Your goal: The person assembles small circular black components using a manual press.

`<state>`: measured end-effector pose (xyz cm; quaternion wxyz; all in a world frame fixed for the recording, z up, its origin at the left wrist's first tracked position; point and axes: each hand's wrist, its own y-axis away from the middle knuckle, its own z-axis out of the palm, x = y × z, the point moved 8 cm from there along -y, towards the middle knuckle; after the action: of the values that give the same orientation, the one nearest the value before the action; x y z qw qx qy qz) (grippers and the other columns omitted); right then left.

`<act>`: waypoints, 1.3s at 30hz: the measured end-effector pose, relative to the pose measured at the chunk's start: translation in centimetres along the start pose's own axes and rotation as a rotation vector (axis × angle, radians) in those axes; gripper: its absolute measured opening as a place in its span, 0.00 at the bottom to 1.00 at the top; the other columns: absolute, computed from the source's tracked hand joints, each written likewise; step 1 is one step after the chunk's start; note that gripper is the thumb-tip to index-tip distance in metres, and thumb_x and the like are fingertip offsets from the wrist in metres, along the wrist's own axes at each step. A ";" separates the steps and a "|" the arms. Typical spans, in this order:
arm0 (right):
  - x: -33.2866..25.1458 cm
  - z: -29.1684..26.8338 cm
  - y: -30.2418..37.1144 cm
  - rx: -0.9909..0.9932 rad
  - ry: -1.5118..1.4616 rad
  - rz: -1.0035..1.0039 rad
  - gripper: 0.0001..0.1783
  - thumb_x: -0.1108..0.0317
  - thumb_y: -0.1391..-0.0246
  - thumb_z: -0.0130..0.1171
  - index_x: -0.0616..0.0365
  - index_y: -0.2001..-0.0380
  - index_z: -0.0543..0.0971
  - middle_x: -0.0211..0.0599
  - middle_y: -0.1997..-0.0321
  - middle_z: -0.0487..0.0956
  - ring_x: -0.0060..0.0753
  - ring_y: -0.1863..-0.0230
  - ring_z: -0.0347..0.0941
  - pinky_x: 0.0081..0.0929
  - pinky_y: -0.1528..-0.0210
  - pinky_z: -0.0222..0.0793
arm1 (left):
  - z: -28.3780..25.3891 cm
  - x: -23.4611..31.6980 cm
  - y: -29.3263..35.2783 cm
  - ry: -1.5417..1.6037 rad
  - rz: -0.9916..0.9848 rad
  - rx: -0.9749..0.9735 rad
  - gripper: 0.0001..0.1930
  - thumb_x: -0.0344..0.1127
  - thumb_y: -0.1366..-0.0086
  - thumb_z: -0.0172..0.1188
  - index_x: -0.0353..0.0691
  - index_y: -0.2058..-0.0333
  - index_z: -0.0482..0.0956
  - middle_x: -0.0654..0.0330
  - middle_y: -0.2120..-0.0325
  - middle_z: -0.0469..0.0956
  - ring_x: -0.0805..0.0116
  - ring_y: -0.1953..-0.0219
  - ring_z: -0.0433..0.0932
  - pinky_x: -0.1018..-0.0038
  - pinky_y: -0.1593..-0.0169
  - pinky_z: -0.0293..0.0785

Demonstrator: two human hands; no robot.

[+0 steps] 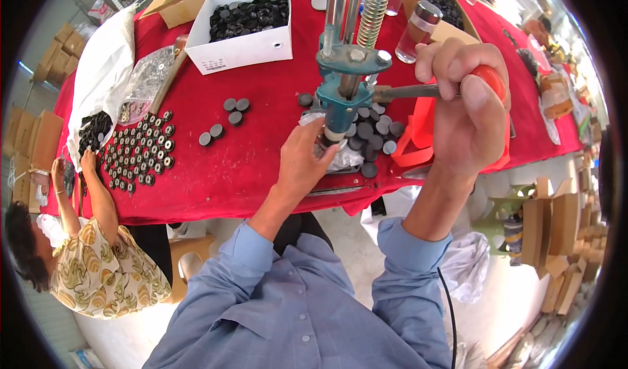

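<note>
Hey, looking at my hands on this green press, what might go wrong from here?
Your left hand has its fingers right at the lower tip of the green press, so they might get pinched if your right hand, on the red knob, moves the lever. The loose dark discs beside the press could also get knocked and scattered.
</note>
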<state>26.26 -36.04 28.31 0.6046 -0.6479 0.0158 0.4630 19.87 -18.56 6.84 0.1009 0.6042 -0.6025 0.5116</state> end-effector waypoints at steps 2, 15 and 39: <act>0.1 0.2 0.5 0.016 -0.033 -0.006 0.11 0.72 0.50 0.54 0.65 0.63 0.72 0.39 0.72 0.72 0.38 0.68 0.71 0.35 0.60 0.68 | 0.4 -0.3 -0.1 -0.002 -0.027 -0.020 0.32 0.30 0.49 0.76 0.35 0.45 0.75 0.52 0.59 0.80 0.55 0.61 0.80 0.62 0.59 0.78; -1.0 -0.3 14.4 0.190 0.193 -0.104 0.18 0.52 0.54 0.69 0.50 0.70 0.73 0.28 0.79 0.70 0.41 0.66 0.74 0.58 0.33 0.55 | -8.8 -8.7 -1.1 -0.667 0.003 0.209 0.20 0.29 0.39 0.68 0.36 0.48 0.80 0.50 0.48 0.77 0.48 0.48 0.72 0.57 0.43 0.70; 0.5 -0.1 -0.8 -0.013 -0.052 -0.006 0.10 0.71 0.47 0.55 0.65 0.63 0.75 0.38 0.71 0.75 0.31 0.68 0.73 0.30 0.61 0.70 | 0.2 -1.3 -0.3 0.046 -0.089 -0.032 0.32 0.33 0.50 0.80 0.36 0.47 0.78 0.53 0.64 0.83 0.65 0.71 0.81 0.71 0.67 0.79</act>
<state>27.05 -35.62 28.55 0.6019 -0.6397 -0.0047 0.4780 20.56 -17.86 5.92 0.1471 0.6170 -0.5807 0.5104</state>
